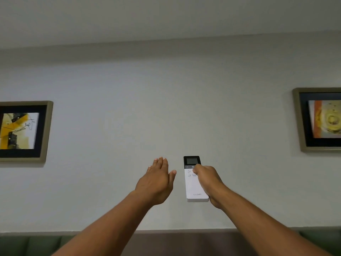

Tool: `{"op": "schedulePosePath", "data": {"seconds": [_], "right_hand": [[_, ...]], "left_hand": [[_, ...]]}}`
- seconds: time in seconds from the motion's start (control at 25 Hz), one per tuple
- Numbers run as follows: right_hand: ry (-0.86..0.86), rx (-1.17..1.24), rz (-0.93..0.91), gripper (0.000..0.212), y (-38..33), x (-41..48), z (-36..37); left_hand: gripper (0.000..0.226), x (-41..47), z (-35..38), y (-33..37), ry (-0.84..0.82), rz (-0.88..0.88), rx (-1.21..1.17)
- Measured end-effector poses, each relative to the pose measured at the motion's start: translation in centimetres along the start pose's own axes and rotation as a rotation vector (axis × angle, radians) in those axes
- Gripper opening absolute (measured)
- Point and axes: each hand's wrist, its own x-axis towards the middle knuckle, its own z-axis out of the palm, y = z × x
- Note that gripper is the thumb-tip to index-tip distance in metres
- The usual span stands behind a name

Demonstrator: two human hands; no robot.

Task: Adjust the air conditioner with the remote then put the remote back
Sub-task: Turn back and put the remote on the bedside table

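A white remote with a black top and a small dark screen points up toward the wall. My right hand grips it from the right side, thumb resting on the buttons just below the screen. My left hand is held up beside the remote to its left, fingers straight and together, holding nothing and not touching the remote. No air conditioner is in view.
A plain pale wall fills the view, meeting the ceiling above. A framed yellow abstract picture hangs at the left, another framed picture at the right. A grey and green padded headboard or sofa back runs along the bottom edge.
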Motion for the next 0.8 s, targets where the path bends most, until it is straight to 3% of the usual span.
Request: {"op": "schedulePosePath", "data": {"seconds": [0.08, 0.2, 0.4, 0.6, 0.8], "right_hand": [[0.016, -0.001, 0.006, 0.021, 0.6, 0.1, -0.4], [0.004, 0.010, 0.027, 0.021, 1.8, 0.1, -0.7], [-0.008, -0.012, 0.076, 0.025, 6.3, 0.3, -0.7], [-0.009, -0.017, 0.186, 0.030, 14.4, 1.0, 0.2], [-0.066, 0.000, 0.347, 0.018, 26.3, 0.9, 3.1]], "left_hand": [[0.064, -0.1, -0.1, 1.2, -0.006, -0.031, -0.128], [0.041, -0.3, 0.3, 2.8, 0.025, -0.112, -0.417], [0.018, -0.7, 3.8, 4.1, -0.162, -0.463, -0.961], [0.014, -3.4, 11.1, 3.9, -0.354, -0.621, -1.092], [0.010, -8.4, 22.1, 1.0, -0.442, -0.831, -1.103]]}}
